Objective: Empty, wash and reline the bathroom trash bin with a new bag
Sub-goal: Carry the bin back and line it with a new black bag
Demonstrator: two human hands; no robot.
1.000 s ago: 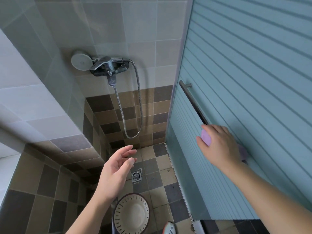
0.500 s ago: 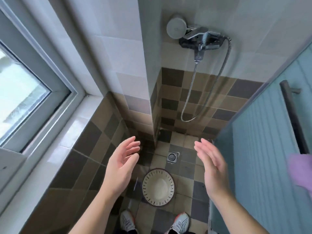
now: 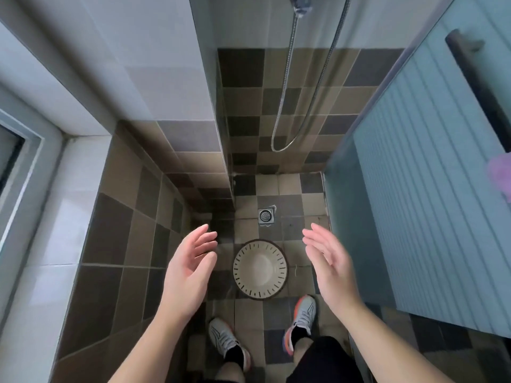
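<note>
A round cream trash bin (image 3: 260, 269) with a dark rim and slotted sides stands upright on the tiled shower floor, seen from straight above. Its inside looks bare, with no bag. My left hand (image 3: 190, 261) hovers to the left of it, palm turned inward and fingers relaxed, holding nothing. My right hand (image 3: 329, 261) hovers to the right of it in the same way, also holding nothing. Both hands are well above the bin and apart from it.
A floor drain (image 3: 266, 216) lies just beyond the bin. A shower hose (image 3: 290, 106) hangs on the back wall. The frosted sliding door (image 3: 431, 189) with a dark handle (image 3: 481, 87) stands right, a purple cloth (image 3: 500, 175) draped on it. My shoes (image 3: 301, 319) stand near the bin.
My right hand left the purple cloth on the door handle and came down beside the bin. My view has tilted downward, so the bin now sits between both hands.
</note>
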